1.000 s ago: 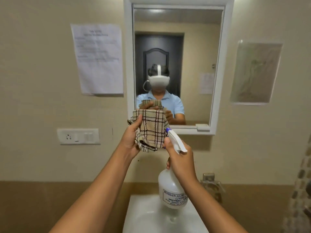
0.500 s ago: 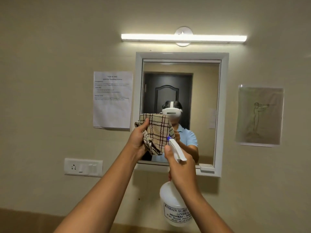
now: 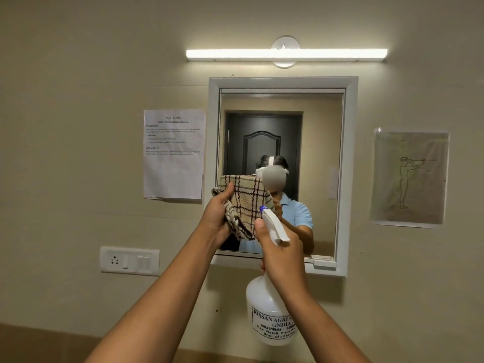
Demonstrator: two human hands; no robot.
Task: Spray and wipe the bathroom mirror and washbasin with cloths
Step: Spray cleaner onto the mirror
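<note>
Our left grip [image 3: 218, 218] is closed round a checked cloth [image 3: 245, 203], thumb laid over its upper left corner, the folds hanging bunched below the palm. Our right grip [image 3: 281, 254] is wrapped round the neck of a spray bottle [image 3: 271, 318], thumb lying along the white trigger head [image 3: 275, 226], whose blue nozzle tip points toward 11 o'clock and sits just beside the cloth's lower right edge. The translucent bottle hangs below the hand at about 6 o'clock, its label partly readable.

We hold both in front of the mirror [image 3: 319, 142], the cloth covering its lower left part; whether cloth touches glass we cannot tell. In the glass we see a dark door and a person in a light blue shirt. A lit tube lamp [image 3: 286, 54] sits at 12 o'clock above the frame. A printed sheet [image 3: 174, 154] hangs at 9 o'clock, a switch plate [image 3: 130, 260] at 8 o'clock, and a drawing [image 3: 410, 178] at 3 o'clock.
</note>
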